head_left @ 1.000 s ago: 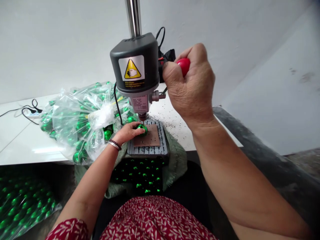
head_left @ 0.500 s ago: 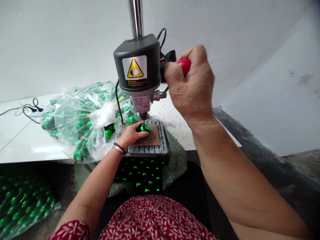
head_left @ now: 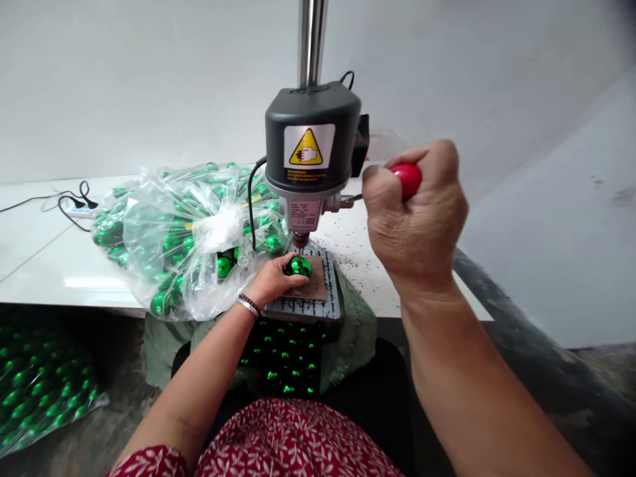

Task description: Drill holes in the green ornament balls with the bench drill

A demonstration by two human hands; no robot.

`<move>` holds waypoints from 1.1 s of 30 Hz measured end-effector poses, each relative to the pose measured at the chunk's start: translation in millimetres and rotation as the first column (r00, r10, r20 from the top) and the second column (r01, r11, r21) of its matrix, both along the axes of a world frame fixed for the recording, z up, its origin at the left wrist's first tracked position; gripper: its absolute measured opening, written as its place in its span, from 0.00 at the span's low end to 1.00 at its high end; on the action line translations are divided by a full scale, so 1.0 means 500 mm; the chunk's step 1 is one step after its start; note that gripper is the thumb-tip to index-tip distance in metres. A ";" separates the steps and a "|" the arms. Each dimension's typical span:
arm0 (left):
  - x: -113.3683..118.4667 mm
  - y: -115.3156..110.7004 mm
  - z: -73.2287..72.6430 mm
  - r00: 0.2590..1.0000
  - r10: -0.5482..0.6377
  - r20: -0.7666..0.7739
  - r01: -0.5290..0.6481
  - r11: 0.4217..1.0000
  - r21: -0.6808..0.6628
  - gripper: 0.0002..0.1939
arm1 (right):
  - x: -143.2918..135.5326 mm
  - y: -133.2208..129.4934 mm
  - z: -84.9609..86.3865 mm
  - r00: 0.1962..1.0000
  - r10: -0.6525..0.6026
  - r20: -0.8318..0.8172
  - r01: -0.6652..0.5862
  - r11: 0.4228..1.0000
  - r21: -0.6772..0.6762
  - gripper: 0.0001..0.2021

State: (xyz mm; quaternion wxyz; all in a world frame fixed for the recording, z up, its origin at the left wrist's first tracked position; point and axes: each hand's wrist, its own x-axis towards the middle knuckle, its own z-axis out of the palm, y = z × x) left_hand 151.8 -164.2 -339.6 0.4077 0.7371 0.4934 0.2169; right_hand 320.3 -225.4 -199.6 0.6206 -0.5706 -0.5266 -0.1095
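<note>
A dark grey drill press [head_left: 313, 142] with a yellow warning label stands on the white table. Under its chuck [head_left: 301, 240], a shiny green ball [head_left: 301, 266] rests on a brown board [head_left: 318, 281] on the press base. My left hand [head_left: 275, 279] grips this ball from the left between thumb and fingers. My right hand [head_left: 417, 212] is wrapped round the red knob [head_left: 408, 181] of the press lever, to the right of the motor housing.
A clear plastic bag [head_left: 209, 225] of green balls lies on the table [head_left: 40, 278] at the left, beside a power strip [head_left: 84, 210]. More green balls [head_left: 293, 358] show below the base and in a bag [head_left: 44, 384] at lower left. Dark shavings dot the table.
The view has shifted, so the press appears further right. My right hand and the red knob sit lower relative to the motor housing. My left hand still holds the green ball under the chuck.
</note>
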 end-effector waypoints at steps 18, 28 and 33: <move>-0.006 0.009 -0.027 0.999 -0.042 0.009 0.041 0.998 0.049 0.31 | -0.020 -0.039 -0.075 0.982 -0.182 0.057 0.182 0.983 -0.003 0.07; -0.007 0.006 -0.020 0.997 -0.080 0.020 0.078 0.995 0.062 0.28 | -0.028 -0.031 -0.119 0.968 -0.232 0.096 0.212 0.960 0.184 0.08; -0.007 0.009 -0.027 0.998 -0.053 0.027 0.051 0.996 0.071 0.29 | -0.033 -0.040 -0.155 0.973 -0.203 0.106 0.182 0.967 0.180 0.06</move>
